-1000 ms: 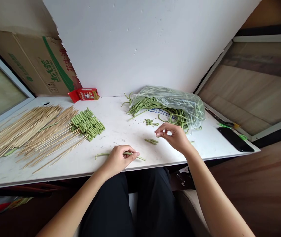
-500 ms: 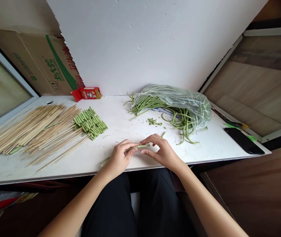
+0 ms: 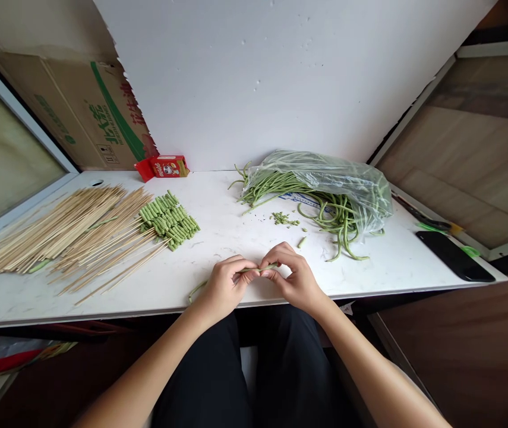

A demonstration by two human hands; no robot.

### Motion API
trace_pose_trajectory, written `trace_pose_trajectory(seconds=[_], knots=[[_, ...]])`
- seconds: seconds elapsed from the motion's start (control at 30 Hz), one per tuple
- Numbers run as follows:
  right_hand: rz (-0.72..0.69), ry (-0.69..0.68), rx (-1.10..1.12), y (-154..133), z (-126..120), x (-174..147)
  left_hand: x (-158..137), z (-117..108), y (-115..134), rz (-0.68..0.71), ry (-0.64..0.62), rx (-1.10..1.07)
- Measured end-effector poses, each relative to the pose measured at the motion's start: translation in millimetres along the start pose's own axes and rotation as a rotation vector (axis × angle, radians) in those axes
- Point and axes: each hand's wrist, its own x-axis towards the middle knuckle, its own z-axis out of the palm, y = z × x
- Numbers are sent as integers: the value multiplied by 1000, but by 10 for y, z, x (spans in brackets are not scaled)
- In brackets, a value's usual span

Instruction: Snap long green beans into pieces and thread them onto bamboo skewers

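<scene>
Both my hands pinch one long green bean (image 3: 197, 289) above the front edge of the white table. My left hand (image 3: 229, 285) is closed round its middle, and its tail trails out to the left onto the table. My right hand (image 3: 293, 274) grips the bean near its right end, fingertips almost touching those of the left. A short cut bean piece (image 3: 302, 242) lies just beyond my right hand. Left of my hands, bean pieces threaded on skewers (image 3: 169, 220) lie in a neat bundle.
Bare bamboo skewers (image 3: 53, 229) spread over the table's left. A plastic bag of long beans (image 3: 325, 178) lies at the back right, with small bean scraps (image 3: 284, 219) before it. A red box (image 3: 169, 166) stands behind; a black phone (image 3: 454, 255) and scissors (image 3: 427, 217) lie right.
My right hand has closed in on the bean and now pinches it right beside my left fingertips. The view has shifted slightly.
</scene>
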Motion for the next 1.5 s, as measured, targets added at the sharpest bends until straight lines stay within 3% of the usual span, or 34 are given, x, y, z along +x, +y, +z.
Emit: trace_pose_trajectory(seconds=[0.33, 0.7, 0.8, 0.9, 1.03, 1.2, 1.5], knots=[[45, -183, 92, 52, -24, 6, 5, -21, -20, 144, -99, 218], [54, -350, 227, 83, -99, 50, -8, -31, 42, 143, -205, 118], [48, -332, 369, 128, -120, 43, 24, -97, -13, 132, -175, 83], [66, -171, 423, 200, -236, 48, 64, -231, -47, 104, -67, 51], [136, 92, 20, 332, -429, 66, 83, -331, 9, 89, -13, -6], [138, 184, -470, 512, -443, 38, 83, -267, -16, 103, -42, -96], [95, 199, -635, 633, -427, 16, 93, -253, -53, 138, 15, -103]])
